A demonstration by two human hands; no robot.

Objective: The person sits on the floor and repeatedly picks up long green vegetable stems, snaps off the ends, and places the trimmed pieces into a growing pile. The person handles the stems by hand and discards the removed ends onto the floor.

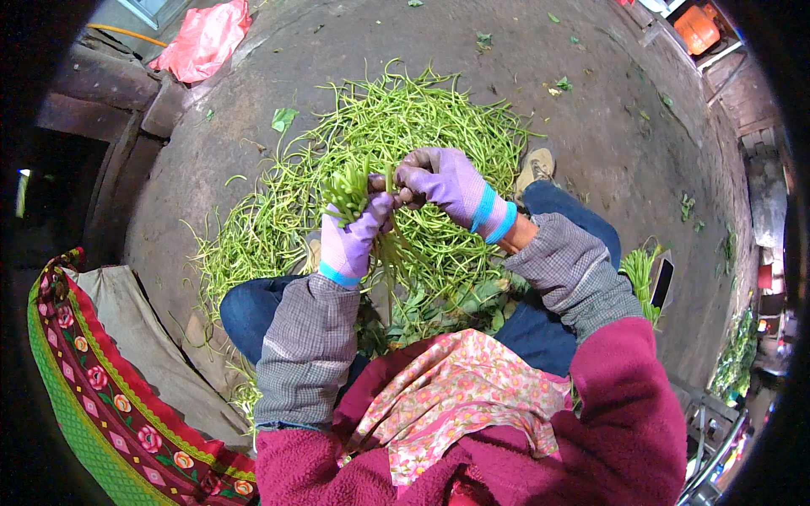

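Note:
My left hand, in a lilac work glove with a blue cuff, grips a bundle of green stems. The cut-looking ends point up, and the thin ends hang below the fist. My right hand, gloved the same way, meets it at the fingertips. Its thumb and fingers pinch a single green stem beside the bundle. Beneath both hands spreads a wide heap of loose long green stems on the floor. Broad green leaves lie between my legs.
A tied-looking green bundle and a dark-screened phone lie at my right. To the left are a flowered cloth and a grey cloth. Farther off are a pink plastic bag and an orange gas cylinder.

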